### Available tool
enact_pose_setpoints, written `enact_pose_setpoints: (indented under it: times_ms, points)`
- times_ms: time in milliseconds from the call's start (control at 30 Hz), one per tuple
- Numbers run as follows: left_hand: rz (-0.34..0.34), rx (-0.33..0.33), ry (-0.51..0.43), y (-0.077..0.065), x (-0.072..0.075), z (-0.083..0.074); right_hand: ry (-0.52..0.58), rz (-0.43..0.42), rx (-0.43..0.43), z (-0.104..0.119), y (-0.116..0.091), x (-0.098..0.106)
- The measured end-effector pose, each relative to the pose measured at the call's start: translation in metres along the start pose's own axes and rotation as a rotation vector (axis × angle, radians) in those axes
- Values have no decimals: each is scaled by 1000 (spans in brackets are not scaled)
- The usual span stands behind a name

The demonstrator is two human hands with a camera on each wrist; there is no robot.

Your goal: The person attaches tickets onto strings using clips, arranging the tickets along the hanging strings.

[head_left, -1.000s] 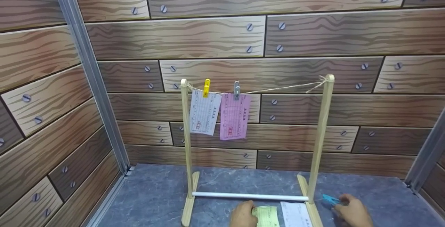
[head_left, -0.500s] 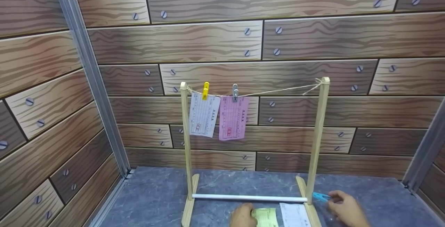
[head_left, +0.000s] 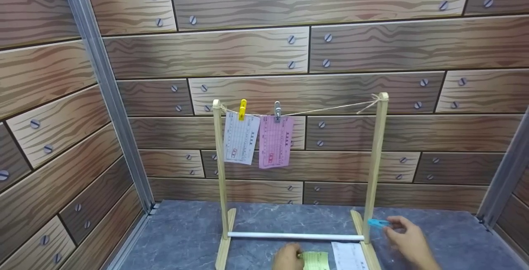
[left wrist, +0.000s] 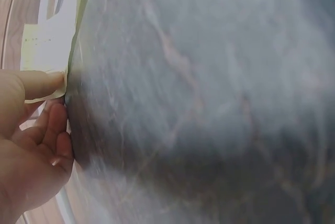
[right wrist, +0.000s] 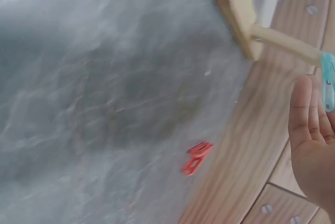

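At the bottom of the head view my left hand pinches the edge of a pale green printed paper slip. In the left wrist view the thumb lies over the slip, fingers curled beneath it. My right hand holds a blue clothespin at its fingertips, beside the right post of a wooden stand. A string runs between the stand's posts. From it hang a white slip under a yellow clothespin and a pink slip under a grey clothespin.
Another white slip lies on the grey marbled table, right of the green one. A red clothespin lies on the table in the right wrist view. A white rod joins the stand's feet. Wood-patterned panels stand behind.
My right hand has lifted and moved slightly left with the blue clothespin, toward the right post. The left hand stays at the green slip. The head view has shifted a little.
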State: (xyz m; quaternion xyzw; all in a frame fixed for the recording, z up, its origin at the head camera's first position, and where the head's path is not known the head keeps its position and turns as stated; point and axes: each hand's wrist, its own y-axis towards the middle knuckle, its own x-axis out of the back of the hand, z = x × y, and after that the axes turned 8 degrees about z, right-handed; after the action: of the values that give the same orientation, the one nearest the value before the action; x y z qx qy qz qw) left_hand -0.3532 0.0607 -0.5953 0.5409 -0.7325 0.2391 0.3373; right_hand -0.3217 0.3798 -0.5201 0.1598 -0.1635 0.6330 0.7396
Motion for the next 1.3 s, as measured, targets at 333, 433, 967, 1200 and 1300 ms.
enact_pose_setpoints:
  times_ms: [333,433,967,1200,1300]
  points:
    - [124,137,-224,3,19,-8,194,-78,181,46,-5,0]
    - [114,114,-251,4,26,-11,261,-83,221,62,-6,1]
    - [-123,-157,-184,12,85,-49,225,67,372,145,-2,15]
    - [-246,-317,-120,18,113,-70,217,156,480,178,0,22]
    - [-287,-364,-73,21,126,-82,249,209,531,192,0,24]
